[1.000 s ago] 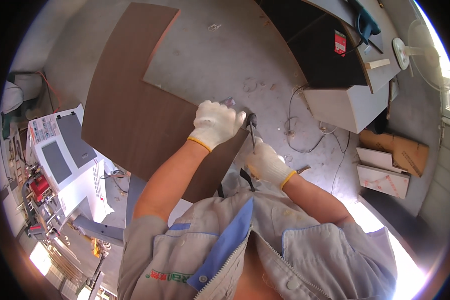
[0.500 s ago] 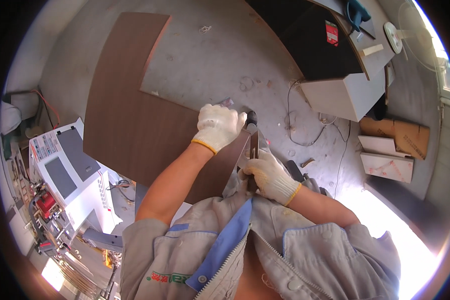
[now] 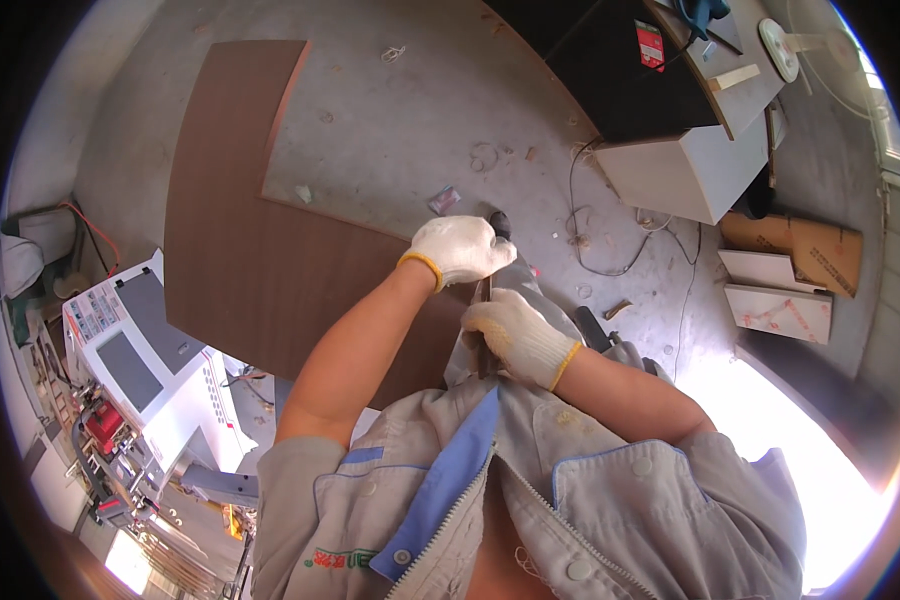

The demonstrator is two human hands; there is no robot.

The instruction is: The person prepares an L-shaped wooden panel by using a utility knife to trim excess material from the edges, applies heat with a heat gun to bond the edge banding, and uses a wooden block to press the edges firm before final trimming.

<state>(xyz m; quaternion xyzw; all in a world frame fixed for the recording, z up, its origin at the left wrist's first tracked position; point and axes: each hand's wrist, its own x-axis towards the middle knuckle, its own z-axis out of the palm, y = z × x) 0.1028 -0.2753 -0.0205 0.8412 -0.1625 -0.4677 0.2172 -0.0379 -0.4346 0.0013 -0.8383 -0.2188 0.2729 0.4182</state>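
I see matte brown L-shaped panel (image 3: pixel 270 265), inner edge reddish, right of white machine (image 3: pixel 188 402). Farther right of machine: left hand (image 3: pixel 461 250) curled, grasp I can't tell; right hand (image 3: pixel 520 338) clasping narrow brown strip (image 3: pixel 486 290).

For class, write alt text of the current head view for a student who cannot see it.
A person's gloved left hand is at one end of a brown L-shaped panel, while the gloved right hand grips a narrow, mostly hidden object. A white machine stands at left, a fan at upper right.
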